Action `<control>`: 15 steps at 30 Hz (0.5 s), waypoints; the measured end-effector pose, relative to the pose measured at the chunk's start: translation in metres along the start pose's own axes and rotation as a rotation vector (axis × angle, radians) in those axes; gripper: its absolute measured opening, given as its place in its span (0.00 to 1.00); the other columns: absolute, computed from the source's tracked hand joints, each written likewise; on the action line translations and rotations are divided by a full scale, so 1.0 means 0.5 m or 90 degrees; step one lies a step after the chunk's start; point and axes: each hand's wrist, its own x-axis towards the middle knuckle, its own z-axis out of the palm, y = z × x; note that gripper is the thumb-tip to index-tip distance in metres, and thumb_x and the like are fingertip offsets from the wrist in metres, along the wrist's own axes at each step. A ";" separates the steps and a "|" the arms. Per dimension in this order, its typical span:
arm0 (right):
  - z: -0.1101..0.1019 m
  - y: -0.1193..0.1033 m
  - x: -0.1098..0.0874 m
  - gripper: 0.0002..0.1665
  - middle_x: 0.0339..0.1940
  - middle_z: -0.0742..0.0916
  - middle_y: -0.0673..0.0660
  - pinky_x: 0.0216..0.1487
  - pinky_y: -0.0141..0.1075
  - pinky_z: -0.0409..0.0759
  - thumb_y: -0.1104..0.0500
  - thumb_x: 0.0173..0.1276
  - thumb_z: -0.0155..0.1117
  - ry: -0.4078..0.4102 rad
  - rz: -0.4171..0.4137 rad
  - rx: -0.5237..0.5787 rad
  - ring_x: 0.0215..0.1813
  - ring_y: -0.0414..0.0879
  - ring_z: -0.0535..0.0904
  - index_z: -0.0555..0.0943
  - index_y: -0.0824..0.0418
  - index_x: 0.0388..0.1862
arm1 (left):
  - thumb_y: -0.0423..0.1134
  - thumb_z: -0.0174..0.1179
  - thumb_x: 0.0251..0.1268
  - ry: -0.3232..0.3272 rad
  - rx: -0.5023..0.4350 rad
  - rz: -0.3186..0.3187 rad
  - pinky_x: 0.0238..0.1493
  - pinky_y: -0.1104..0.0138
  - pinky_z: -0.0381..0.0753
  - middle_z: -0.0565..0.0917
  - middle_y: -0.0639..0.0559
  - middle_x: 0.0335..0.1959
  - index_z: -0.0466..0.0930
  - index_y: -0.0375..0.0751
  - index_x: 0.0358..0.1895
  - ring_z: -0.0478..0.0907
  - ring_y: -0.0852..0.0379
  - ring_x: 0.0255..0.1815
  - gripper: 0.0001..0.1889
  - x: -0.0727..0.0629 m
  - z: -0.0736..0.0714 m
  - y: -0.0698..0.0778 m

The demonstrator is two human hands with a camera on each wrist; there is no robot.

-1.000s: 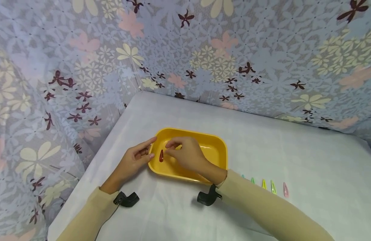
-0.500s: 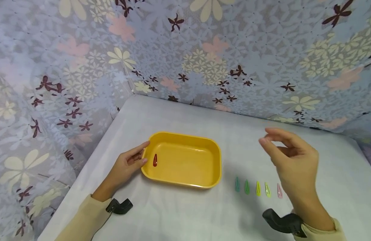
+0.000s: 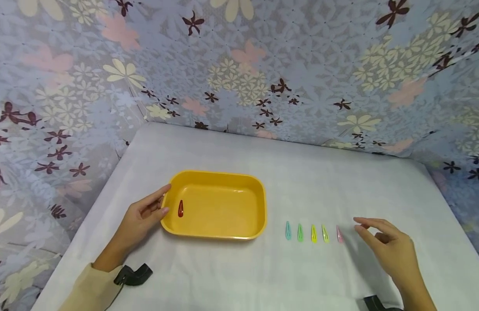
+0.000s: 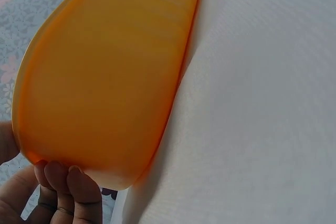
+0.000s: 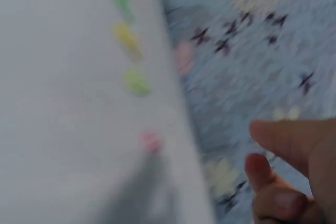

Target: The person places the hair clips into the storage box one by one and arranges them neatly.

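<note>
Left fingers point(image 3: 154, 197) grip 1 yellow tray point(image 3: 216, 211); right fingers point(image 3: 375, 223), slightly parted, hold nothing, 5 clips point(image 3: 314, 233) to their left; only the head view catches 1 red clip point(image 3: 180, 208)!

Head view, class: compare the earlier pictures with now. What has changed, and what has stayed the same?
The right hand has left the yellow tray and moved rightward, past the row of clips, and down to just right of the pink clip, holding nothing visible. Unchanged: the left hand touches the tray's left end, the red clip lies inside, and the row stays put.
</note>
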 end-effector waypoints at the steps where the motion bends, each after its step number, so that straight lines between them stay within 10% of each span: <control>1: 0.009 0.012 -0.002 0.15 0.39 0.84 0.40 0.12 0.34 0.63 0.55 0.70 0.73 -0.021 -0.024 -0.012 0.15 0.41 0.63 0.89 0.55 0.54 | 0.23 0.58 0.72 0.002 0.000 0.001 0.57 0.75 0.78 0.70 0.34 0.72 0.67 0.30 0.74 0.75 0.61 0.56 0.29 -0.001 -0.002 0.001; 7: 0.044 0.047 -0.010 0.15 0.42 0.87 0.48 0.19 0.31 0.69 0.56 0.68 0.74 -0.101 -0.071 -0.041 0.22 0.42 0.70 0.90 0.54 0.53 | 0.22 0.58 0.72 -0.002 -0.008 -0.004 0.57 0.74 0.78 0.70 0.36 0.72 0.66 0.28 0.74 0.75 0.62 0.55 0.29 -0.005 -0.003 -0.004; 15: 0.067 0.054 -0.012 0.13 0.40 0.89 0.48 0.22 0.29 0.66 0.60 0.63 0.77 -0.052 -0.089 -0.092 0.24 0.40 0.69 0.92 0.53 0.47 | 0.23 0.58 0.72 -0.005 0.011 -0.002 0.59 0.73 0.77 0.66 0.33 0.75 0.66 0.28 0.74 0.75 0.63 0.58 0.29 -0.002 -0.001 -0.001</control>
